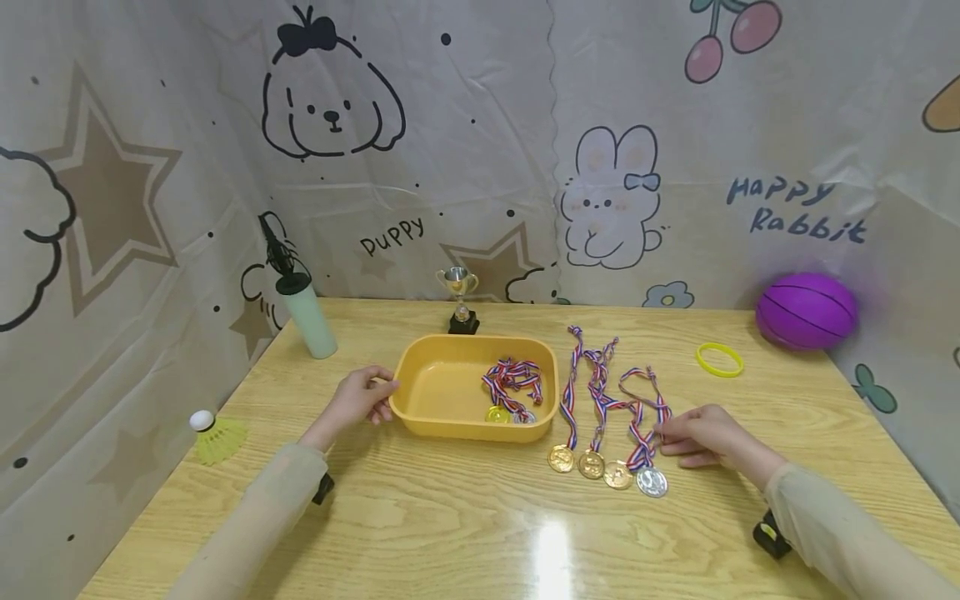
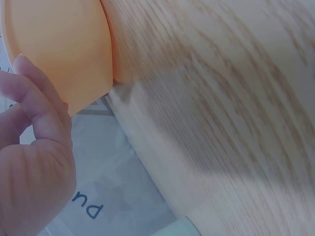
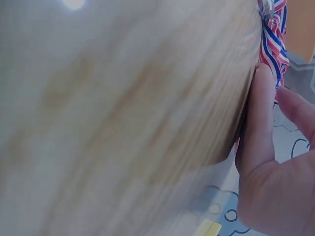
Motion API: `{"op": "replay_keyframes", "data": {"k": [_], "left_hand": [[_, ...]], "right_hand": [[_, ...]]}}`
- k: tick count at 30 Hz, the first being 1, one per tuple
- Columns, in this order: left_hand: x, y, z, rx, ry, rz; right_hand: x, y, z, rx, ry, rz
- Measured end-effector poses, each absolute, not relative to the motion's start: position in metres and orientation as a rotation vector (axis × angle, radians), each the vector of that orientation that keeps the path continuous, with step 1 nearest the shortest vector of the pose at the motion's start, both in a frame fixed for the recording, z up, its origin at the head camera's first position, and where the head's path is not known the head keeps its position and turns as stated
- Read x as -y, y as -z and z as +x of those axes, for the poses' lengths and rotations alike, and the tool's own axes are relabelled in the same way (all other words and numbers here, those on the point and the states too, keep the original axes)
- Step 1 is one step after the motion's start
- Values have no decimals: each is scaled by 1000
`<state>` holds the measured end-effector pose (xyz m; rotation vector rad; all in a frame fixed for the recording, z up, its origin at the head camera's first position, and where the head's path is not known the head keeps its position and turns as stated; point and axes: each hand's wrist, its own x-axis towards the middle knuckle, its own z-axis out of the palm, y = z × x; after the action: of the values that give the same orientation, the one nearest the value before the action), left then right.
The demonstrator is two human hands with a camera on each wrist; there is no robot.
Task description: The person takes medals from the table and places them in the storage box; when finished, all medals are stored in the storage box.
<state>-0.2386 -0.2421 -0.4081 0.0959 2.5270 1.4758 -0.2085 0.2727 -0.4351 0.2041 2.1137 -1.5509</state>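
Note:
A yellow plastic basin [image 1: 442, 429] stands on the table, with medals on striped ribbons [image 1: 513, 379] lying in its right half. My left hand [image 1: 363, 396] holds the basin's left rim; in the left wrist view its fingers [image 2: 47, 110] lie along the basin wall [image 2: 64, 44]. Right of the basin, gold-coloured medals [image 1: 591, 465] lie in a row, ending with a silver medal [image 1: 652, 482]. My right hand [image 1: 708, 437] pinches the red, white and blue ribbon [image 1: 645, 446] of the silver medal. That ribbon [image 3: 273, 46] also shows at the fingertips in the right wrist view.
A small trophy cup [image 1: 461, 292] stands behind the basin, a pale green cylinder [image 1: 309, 321] at the back left. A shuttlecock [image 1: 217, 437] lies at the left edge. A yellow ring [image 1: 720, 360] and a purple ball [image 1: 806, 311] are at the back right.

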Motion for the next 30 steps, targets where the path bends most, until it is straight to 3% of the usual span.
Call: {"op": "replay_keyframes", "data": {"k": [30], "left_hand": [[243,410,-237,-2527,-1482,107]], "right_hand": [[-264,436,-213,-2183,1641,203]]}}
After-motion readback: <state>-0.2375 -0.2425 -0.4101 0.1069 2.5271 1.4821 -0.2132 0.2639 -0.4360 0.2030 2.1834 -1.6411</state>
